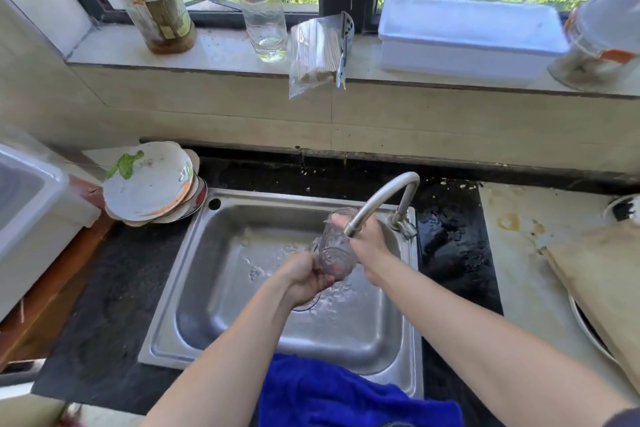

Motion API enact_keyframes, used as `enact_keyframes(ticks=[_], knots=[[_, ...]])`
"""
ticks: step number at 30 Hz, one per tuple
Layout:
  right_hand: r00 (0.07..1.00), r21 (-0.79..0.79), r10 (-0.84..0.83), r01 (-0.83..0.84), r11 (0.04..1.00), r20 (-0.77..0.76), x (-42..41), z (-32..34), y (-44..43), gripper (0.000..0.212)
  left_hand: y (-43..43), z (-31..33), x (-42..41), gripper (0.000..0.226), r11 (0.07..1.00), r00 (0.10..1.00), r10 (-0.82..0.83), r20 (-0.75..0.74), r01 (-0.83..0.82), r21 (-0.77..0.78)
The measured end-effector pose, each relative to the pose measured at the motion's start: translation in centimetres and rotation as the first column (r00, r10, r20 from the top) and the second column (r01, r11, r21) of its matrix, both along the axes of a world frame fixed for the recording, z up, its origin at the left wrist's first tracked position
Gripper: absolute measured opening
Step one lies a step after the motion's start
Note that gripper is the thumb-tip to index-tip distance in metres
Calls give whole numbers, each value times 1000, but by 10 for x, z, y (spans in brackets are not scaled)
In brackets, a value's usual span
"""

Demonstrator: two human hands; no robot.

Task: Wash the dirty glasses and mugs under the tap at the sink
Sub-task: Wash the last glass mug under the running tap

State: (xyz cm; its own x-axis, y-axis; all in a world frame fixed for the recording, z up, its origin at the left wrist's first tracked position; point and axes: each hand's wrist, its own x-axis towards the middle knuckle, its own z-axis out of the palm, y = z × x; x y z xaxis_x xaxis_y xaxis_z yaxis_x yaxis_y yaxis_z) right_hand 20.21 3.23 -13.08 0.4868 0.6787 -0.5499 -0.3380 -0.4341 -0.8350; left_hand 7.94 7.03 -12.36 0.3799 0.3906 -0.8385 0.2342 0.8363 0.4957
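Both hands grip a clear ribbed glass (pixel 335 248) beneath the tap (pixel 375 203): left hand (pixel 304 279) at its base, right hand (pixel 367 241) near its rim. The windowsill bottle (pixel 259 0) label's writing is too blurred to read.

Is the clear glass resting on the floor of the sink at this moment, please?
No, both hands hold the glass up beneath the tap spout.

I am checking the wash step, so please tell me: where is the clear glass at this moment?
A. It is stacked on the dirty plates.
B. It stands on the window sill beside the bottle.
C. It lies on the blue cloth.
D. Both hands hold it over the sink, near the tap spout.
D: the glass sits tilted between the left hand and right hand, above the sink at the tap spout.
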Motion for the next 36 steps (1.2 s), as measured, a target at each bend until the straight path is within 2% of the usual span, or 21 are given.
enact_keyframes(ticks=[2,4,5,6,7,8,10,14,15,17,19,20,21,22,24,25,29,31,33,34,36], knots=[[998,-64,-18,14,998,-67,1,0,-1,15,-1,-1,-3,21,992,993,-107,-58,111,56],[972,-99,-70,49,994,-223,14,6,6,13,-5,-4,-4,25,907,945,-232,-231,296,298],[952,-106,-84,54,993,-296,20,7,10,18,-6,-6,-6,24,788,912,-248,-327,386,479],[932,-116,-93,55,992,-349,25,9,12,22,-7,-6,-8,19,603,869,-283,-406,490,630],[919,-124,-92,47,991,-384,28,10,13,26,-9,-5,-9,14,420,815,-354,-459,577,701],[914,-130,-85,35,991,-396,30,9,14,27,-11,-5,-9,9,297,751,-429,-501,641,707],[917,-148,-92,37,988,-388,27,11,17,26,-13,-5,-5,5,236,693,-489,-529,689,685],[955,-156,-201,169,973,-219,6,10,16,9,-4,-10,-4,13,221,723,-435,-537,664,715],[955,-174,-191,153,973,-227,4,7,15,6,-4,-12,-7,15,229,724,-439,-532,662,713],[909,-180,-144,78,980,-392,11,4,13,18,-10,-12,-12,19,267,743,-474,-473,633,726],[853,-156,-152,85,984,-499,23,2,12,28,-18,-10,-11,25,361,794,-484,-367,564,743],[863,-149,-155,94,984,-481,25,2,12,27,-19,-10,-9,27,442,833,-460,-308,516,734],[913,-148,-127,74,986,-387,22,2,12,25,-18,-8,-8,25,559,877,-415,-244,457,692],[976,-173,-61,24,985,-209,13,0,10,22,-16,-7,-8,21,698,925,-340,-169,368,614],[989,-198,67,-41,979,130,-8,-6,3,26,-10,-7,-9,23,877,974,-204,-93,225,424],[977,-182,100,-66,981,189,-14,-7,2,30,-9,-6,-9,25,910,980,-181,-85,200,364],[994,-256,0,30,966,114,6,-8,4,35,-11,3,-10,23,977,988,-152,37,145,155],[962,-260,105,-37,965,253,8,-10,0,33,-6,6,-16,20,994,988,-104,117,100,37],[918,-182,233,-181,967,322,6,-13,-6,27,5,8,-24,18,995,984,-58,169,70,-65],[921,-153,271,-236,960,280,10,-13,-9,23,9,8,-30,17,992,981,-54,185,74,-105],[951,-117,306,-299,947,45,24,-8,-16,25,17,8,-38,17,979,971,-60,231,102,-176]])
